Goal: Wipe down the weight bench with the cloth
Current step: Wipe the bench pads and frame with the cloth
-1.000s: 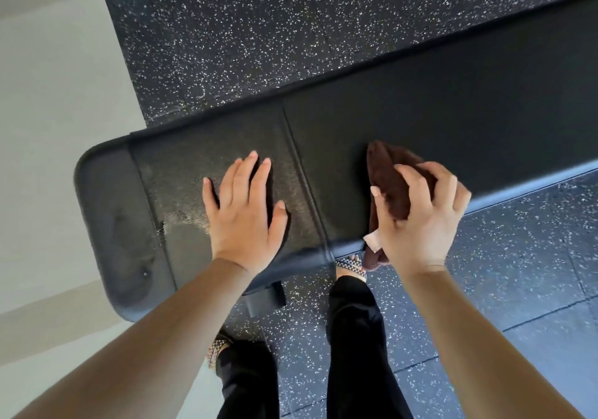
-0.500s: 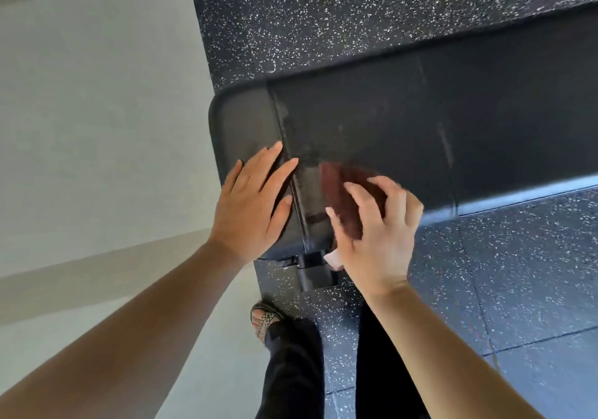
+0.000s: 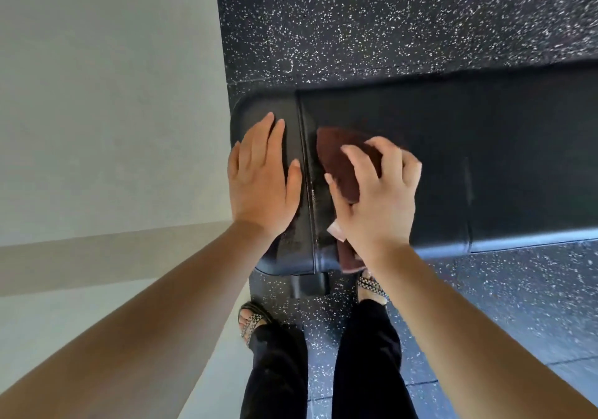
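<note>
**A:** At the short end of the weight bench (image 3: 453, 146), just beside the seam that sets off the end panel, the right hand (image 3: 378, 198) presses the brown cloth (image 3: 339, 163) onto the black pad. How far along would one say the person is?

**B:** Somewhere in the middle, as a guess. The cloth sits right of the seam, near the front edge, with a corner and a pale tag hanging over that edge. Nothing on the vinyl tells wiped from unwiped; there is only a faint dull patch by the seam, and whether that is damp or dust cannot be told. The long stretch running off to the right shows no sign either way.

**A:** And the fingers?

**B:** The right hand's fingers are curled and spread over the bunched cloth, gripping it against the pad. The left hand (image 3: 262, 185) lies flat on the end panel, fingers straight and close together, holding nothing; it looks like a brace.

**A:** Which way does the bench run?

**B:** Its long axis goes across the view, left to right, tilting slightly upward toward the right. The rounded end points left, stopping close to where the speckled floor (image 3: 388, 23) meets the pale floor (image 3: 106, 95). The person stands at the near long side, sandalled feet by the bench's foot (image 3: 307, 284).
</note>
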Demonstrator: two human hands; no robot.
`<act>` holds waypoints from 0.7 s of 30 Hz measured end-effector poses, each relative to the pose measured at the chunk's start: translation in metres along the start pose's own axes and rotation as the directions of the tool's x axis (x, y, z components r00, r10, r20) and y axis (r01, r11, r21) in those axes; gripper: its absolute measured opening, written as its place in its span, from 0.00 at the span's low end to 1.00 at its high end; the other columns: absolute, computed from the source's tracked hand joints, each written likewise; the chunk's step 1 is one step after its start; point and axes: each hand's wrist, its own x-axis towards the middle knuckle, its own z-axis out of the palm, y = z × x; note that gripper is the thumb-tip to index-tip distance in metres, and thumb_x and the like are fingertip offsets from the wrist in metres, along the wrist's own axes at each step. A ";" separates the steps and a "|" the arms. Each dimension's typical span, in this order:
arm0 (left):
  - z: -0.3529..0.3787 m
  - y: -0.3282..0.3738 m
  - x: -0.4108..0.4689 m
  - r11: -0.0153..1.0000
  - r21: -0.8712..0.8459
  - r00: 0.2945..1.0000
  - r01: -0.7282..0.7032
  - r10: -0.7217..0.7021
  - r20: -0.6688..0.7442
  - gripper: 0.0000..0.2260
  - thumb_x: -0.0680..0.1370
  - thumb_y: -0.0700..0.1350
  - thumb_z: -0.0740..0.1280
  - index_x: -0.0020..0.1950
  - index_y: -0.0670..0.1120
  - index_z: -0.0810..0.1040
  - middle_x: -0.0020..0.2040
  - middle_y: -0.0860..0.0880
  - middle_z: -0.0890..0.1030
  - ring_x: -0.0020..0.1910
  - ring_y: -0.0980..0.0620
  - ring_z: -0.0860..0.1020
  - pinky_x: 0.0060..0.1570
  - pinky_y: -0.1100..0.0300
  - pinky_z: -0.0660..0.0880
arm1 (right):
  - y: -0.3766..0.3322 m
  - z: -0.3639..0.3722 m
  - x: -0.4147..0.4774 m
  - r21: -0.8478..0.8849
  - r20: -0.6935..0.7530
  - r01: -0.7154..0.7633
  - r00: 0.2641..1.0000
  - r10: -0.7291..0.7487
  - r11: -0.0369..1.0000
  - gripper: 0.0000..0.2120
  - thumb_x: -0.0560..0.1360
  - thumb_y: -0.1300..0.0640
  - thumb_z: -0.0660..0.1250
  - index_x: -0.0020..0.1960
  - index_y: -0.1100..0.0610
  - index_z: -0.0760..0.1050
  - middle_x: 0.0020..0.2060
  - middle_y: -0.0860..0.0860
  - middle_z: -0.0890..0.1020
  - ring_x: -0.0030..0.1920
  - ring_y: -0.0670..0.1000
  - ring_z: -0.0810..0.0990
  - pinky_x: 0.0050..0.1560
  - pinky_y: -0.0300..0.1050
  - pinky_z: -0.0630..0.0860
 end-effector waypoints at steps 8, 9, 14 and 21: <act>-0.001 0.000 0.003 1.000 0.017 1.000 0.000 0.000 -0.024 0.24 0.76 0.50 0.57 0.70 0.43 0.65 0.71 0.45 0.66 0.68 0.48 0.61 0.67 0.50 0.58 | 0.009 0.002 0.024 0.019 0.056 0.097 0.994 -0.098 0.995 0.16 0.72 0.49 0.69 0.58 0.51 0.76 0.59 0.51 0.68 0.56 0.60 0.65 0.43 0.53 0.77; -0.001 0.001 0.002 1.000 0.022 1.000 0.007 -0.006 -0.030 0.24 0.76 0.50 0.57 0.70 0.43 0.66 0.71 0.45 0.67 0.68 0.48 0.62 0.66 0.50 0.58 | 0.010 0.005 0.033 0.024 0.053 0.110 0.992 -0.111 0.994 0.16 0.72 0.49 0.68 0.58 0.52 0.76 0.59 0.51 0.68 0.56 0.60 0.65 0.43 0.53 0.76; 0.001 0.001 0.004 0.999 0.036 0.999 0.021 -0.019 -0.040 0.24 0.75 0.51 0.57 0.70 0.44 0.67 0.70 0.46 0.68 0.67 0.48 0.64 0.65 0.50 0.60 | 0.002 0.020 0.081 0.063 0.063 0.112 0.991 -0.116 0.992 0.17 0.73 0.48 0.68 0.59 0.51 0.76 0.59 0.53 0.72 0.57 0.57 0.63 0.38 0.49 0.75; -0.002 0.001 0.004 1.000 0.013 0.999 0.022 -0.021 -0.047 0.24 0.75 0.51 0.58 0.69 0.44 0.68 0.70 0.45 0.69 0.67 0.48 0.65 0.66 0.49 0.61 | -0.007 0.026 0.116 0.067 0.080 0.177 0.980 -0.182 0.982 0.17 0.73 0.47 0.68 0.60 0.52 0.76 0.59 0.56 0.75 0.57 0.62 0.69 0.38 0.43 0.65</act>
